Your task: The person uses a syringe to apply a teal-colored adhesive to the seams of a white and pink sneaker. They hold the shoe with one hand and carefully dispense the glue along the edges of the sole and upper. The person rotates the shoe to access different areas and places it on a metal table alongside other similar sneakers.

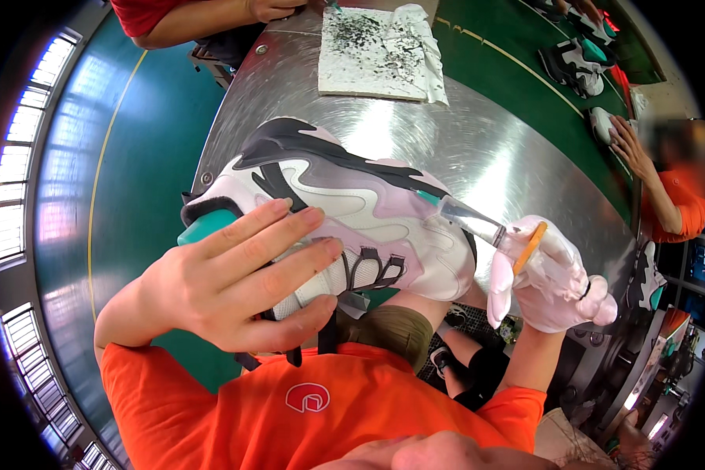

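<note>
A white, pale pink and black sneaker (pixel 352 184) lies tilted across the metal table's near edge, its dark-edged sole facing away from me. Teal lining shows at its collar. My bare left hand (pixel 235 270) grips it over the tongue and lace area, fingers laid across the upper. In a white glove, my right hand (pixel 544 270) is closed round a clear syringe-like applicator (pixel 471 218) with a teal tip. That tip meets the shoe near the line between upper and sole, at the toe end. An orange piece (pixel 530 247) sticks out between the gloved fingers.
The shiny metal table (pixel 493 149) carries a white board (pixel 380 55) speckled with dark marks. Across from me is a co-worker's arm (pixel 204 22). At right, another person's hand (pixel 630 145) touches a shoe beside a green conveyor belt (pixel 517 55) carrying more sneakers (pixel 576 66).
</note>
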`<state>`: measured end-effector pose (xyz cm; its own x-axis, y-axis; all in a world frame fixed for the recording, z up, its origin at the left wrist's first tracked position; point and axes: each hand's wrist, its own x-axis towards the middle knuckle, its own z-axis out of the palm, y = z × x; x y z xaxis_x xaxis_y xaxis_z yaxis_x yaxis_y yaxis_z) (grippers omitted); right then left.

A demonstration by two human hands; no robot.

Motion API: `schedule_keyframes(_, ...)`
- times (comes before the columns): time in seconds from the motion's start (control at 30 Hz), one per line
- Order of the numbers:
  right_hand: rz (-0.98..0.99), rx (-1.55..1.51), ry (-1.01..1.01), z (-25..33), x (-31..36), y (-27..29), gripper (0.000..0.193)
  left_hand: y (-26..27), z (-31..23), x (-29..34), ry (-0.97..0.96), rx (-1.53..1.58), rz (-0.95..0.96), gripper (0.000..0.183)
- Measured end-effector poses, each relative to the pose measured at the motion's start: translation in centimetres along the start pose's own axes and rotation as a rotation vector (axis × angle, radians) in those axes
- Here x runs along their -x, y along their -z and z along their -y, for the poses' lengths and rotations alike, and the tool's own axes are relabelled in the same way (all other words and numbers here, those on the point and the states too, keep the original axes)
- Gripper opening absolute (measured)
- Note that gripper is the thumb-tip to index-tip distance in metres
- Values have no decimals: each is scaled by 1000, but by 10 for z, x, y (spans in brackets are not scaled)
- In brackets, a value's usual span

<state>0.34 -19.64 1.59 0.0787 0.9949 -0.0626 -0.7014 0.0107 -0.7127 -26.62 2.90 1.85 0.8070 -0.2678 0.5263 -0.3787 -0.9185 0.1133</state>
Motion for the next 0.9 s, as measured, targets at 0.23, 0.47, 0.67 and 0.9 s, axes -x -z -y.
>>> schedule_keyframes(0.23,-202,281,-187,9,2,-1,129,2,-1,-1,-1,9,14,31)
schedule_keyframes(0.47,-347,347,-260,20,-1,-13,116,2,-3,-3,31,11,47,35)
schedule_keyframes(0.67,-252,335,-253,32,2,-14,114,2,-4,-7,50,-46,47,19)
schedule_keyframes(0.9,-168,248,-40,21,22,5,114,5,-6,-10,56,-56,73,23)
